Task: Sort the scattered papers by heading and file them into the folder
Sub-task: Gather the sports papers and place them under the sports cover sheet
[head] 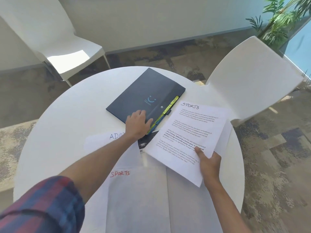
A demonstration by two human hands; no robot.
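A dark blue folder point(143, 96) lies shut on the round white table point(67, 115), with yellow and blue tabs point(168, 110) sticking out of its right edge. My left hand point(137, 123) rests on the folder's near corner, fingers spread, thumb by the tabs. My right hand point(208, 163) pinches the lower edge of a printed sheet headed SPORTS point(188, 132), held just above the table right of the folder. A second sheet shows behind it. A sheet headed in red SPORTS point(134, 190) and one starting ADM point(104, 140) lie near me.
Two white chairs stand beyond the table, one at back left point(67, 56), one at right point(252, 78). A potted plant point(282, 19) is in the far right corner. A small dark printed piece point(144, 143) lies partly under the papers.
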